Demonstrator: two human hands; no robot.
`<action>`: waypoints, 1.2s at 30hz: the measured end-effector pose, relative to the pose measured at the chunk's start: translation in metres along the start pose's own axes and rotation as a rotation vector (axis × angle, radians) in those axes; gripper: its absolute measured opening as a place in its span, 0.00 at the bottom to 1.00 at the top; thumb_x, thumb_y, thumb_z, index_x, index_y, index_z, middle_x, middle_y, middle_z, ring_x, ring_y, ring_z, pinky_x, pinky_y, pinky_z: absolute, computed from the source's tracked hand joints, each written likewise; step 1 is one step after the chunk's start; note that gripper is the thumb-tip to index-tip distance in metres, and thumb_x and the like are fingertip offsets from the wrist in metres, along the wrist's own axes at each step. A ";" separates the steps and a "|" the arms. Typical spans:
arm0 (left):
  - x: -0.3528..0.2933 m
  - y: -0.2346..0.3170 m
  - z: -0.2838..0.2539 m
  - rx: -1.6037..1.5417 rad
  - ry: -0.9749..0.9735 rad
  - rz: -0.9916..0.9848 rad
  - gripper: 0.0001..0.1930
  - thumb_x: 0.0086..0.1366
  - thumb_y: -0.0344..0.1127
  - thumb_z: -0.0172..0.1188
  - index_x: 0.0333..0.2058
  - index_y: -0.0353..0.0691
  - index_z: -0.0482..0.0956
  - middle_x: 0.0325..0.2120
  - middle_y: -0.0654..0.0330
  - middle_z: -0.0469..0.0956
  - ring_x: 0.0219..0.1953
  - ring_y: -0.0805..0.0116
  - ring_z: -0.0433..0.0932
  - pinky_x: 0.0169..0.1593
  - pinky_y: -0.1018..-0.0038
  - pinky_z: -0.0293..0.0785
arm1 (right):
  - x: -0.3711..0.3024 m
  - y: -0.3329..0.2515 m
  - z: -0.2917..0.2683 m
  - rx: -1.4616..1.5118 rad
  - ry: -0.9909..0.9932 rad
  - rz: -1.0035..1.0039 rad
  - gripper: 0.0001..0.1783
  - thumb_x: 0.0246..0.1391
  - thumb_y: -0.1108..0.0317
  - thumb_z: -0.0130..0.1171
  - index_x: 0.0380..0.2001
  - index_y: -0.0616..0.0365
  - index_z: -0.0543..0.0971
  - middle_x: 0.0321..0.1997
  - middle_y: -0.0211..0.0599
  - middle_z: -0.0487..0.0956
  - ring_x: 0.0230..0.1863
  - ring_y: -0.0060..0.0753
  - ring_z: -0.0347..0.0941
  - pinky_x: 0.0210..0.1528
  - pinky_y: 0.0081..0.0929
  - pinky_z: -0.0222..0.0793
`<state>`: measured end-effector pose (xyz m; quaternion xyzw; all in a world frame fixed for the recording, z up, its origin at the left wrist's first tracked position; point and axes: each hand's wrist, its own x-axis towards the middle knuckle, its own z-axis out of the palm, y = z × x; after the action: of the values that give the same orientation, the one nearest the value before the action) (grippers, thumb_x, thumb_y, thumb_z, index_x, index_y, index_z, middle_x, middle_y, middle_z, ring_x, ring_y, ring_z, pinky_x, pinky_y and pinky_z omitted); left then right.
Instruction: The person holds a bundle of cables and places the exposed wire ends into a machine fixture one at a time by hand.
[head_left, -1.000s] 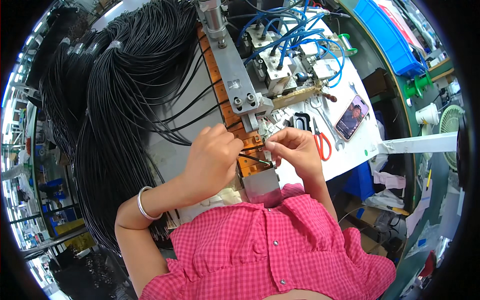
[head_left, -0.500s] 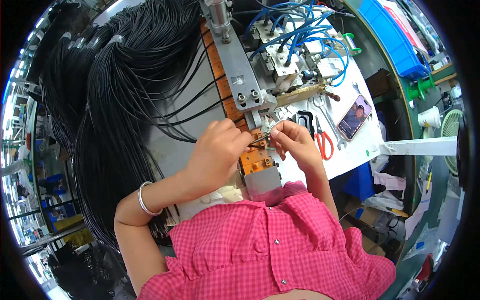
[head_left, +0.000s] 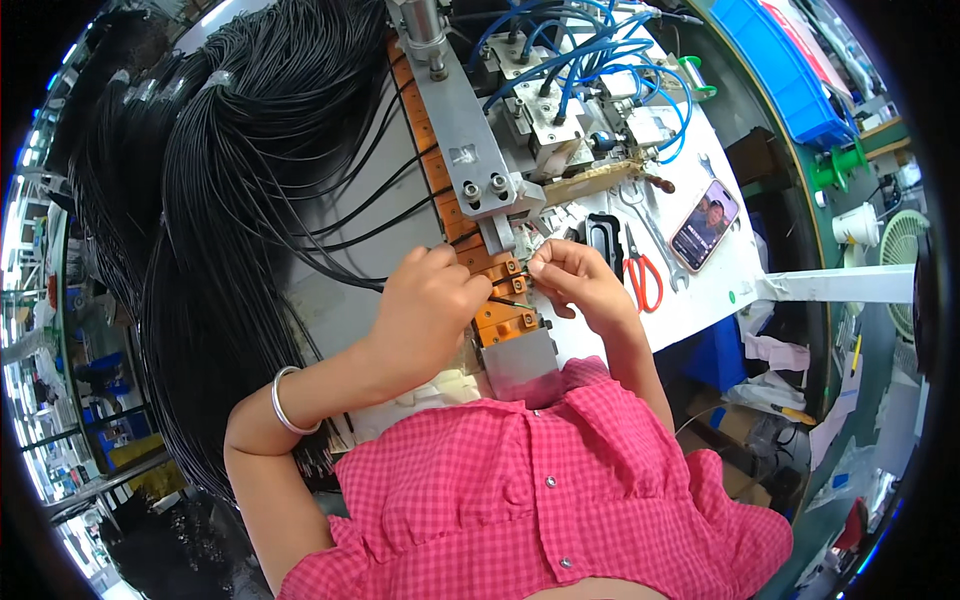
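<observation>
My left hand (head_left: pixel 430 305) is closed on a black cable (head_left: pixel 501 281), its fingertips at the left side of an orange fixture rail (head_left: pixel 506 327) with small clamping blocks. Across the rail, my right hand (head_left: pixel 582 285) pinches near the cable's stripped end; the fingers partly hide the tip. A second cable end (head_left: pixel 518 304) with a green wire sticks out over the rail just below, coming from under my left hand. Other black cables (head_left: pixel 350 240) run from a large hanging bundle (head_left: pixel 225 190) to the rail's left edge.
A metal press arm (head_left: pixel 465 150) stands over the rail, beside valve blocks with blue air tubes (head_left: pixel 570 75). To the right lie red-handled scissors (head_left: pixel 645 280), a wrench (head_left: pixel 655 240), a black tray (head_left: pixel 604 240) and a phone (head_left: pixel 706 226). A blue bin (head_left: pixel 790 80) sits beyond.
The cable between my hands has come down closer to the orange rail. My right fingertips have moved slightly left and down. The view has shifted a little.
</observation>
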<state>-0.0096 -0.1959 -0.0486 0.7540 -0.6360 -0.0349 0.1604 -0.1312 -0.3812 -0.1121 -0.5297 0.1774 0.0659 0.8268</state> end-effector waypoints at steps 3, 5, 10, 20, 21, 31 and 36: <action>0.002 -0.001 -0.002 0.020 0.043 0.004 0.05 0.48 0.28 0.61 0.26 0.39 0.75 0.19 0.60 0.71 0.29 0.61 0.69 0.36 0.67 0.63 | -0.004 0.001 0.005 -0.049 0.112 -0.014 0.05 0.57 0.69 0.55 0.31 0.58 0.72 0.17 0.20 0.66 0.16 0.11 0.59 0.15 0.12 0.54; 0.003 0.000 -0.005 0.039 0.065 -0.001 0.06 0.49 0.30 0.62 0.27 0.39 0.76 0.19 0.60 0.71 0.29 0.61 0.68 0.36 0.67 0.63 | -0.005 0.003 0.013 -0.137 0.207 -0.144 0.04 0.56 0.71 0.56 0.32 0.59 0.73 0.17 0.20 0.66 0.16 0.10 0.60 0.16 0.12 0.54; 0.006 0.004 -0.006 -0.135 0.134 -0.028 0.07 0.51 0.33 0.63 0.27 0.39 0.76 0.20 0.61 0.71 0.29 0.62 0.68 0.35 0.67 0.64 | -0.021 -0.015 0.032 -0.167 0.267 -0.319 0.05 0.51 0.76 0.60 0.33 0.62 0.76 0.19 0.21 0.70 0.16 0.10 0.62 0.17 0.09 0.56; 0.005 0.004 -0.006 -0.134 0.143 0.017 0.05 0.48 0.26 0.60 0.25 0.38 0.74 0.20 0.61 0.70 0.31 0.62 0.68 0.36 0.69 0.63 | -0.021 -0.008 0.028 -0.112 0.300 -0.326 0.05 0.52 0.73 0.62 0.31 0.64 0.80 0.24 0.26 0.78 0.22 0.09 0.67 0.21 0.09 0.59; 0.005 0.004 -0.006 -0.136 0.142 0.019 0.05 0.48 0.26 0.60 0.25 0.38 0.74 0.20 0.61 0.70 0.31 0.62 0.68 0.36 0.69 0.63 | -0.020 -0.007 0.029 -0.110 0.311 -0.332 0.05 0.52 0.73 0.62 0.31 0.64 0.80 0.24 0.26 0.77 0.21 0.08 0.66 0.21 0.09 0.58; 0.007 0.005 -0.012 -0.180 0.093 -0.016 0.06 0.49 0.23 0.60 0.29 0.36 0.76 0.22 0.58 0.71 0.31 0.59 0.69 0.36 0.67 0.64 | -0.020 -0.013 0.025 0.172 0.095 -0.240 0.05 0.51 0.73 0.62 0.30 0.65 0.79 0.21 0.27 0.77 0.18 0.10 0.67 0.18 0.11 0.60; 0.006 0.005 -0.012 -0.186 0.082 -0.033 0.05 0.50 0.24 0.60 0.28 0.35 0.75 0.22 0.57 0.70 0.32 0.58 0.69 0.37 0.66 0.65 | -0.023 -0.020 0.025 0.144 -0.003 -0.140 0.05 0.50 0.75 0.62 0.29 0.65 0.78 0.20 0.29 0.77 0.18 0.12 0.68 0.17 0.12 0.62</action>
<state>-0.0107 -0.2003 -0.0350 0.7472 -0.6103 -0.0656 0.2549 -0.1415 -0.3653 -0.0776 -0.4801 0.1430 -0.0039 0.8655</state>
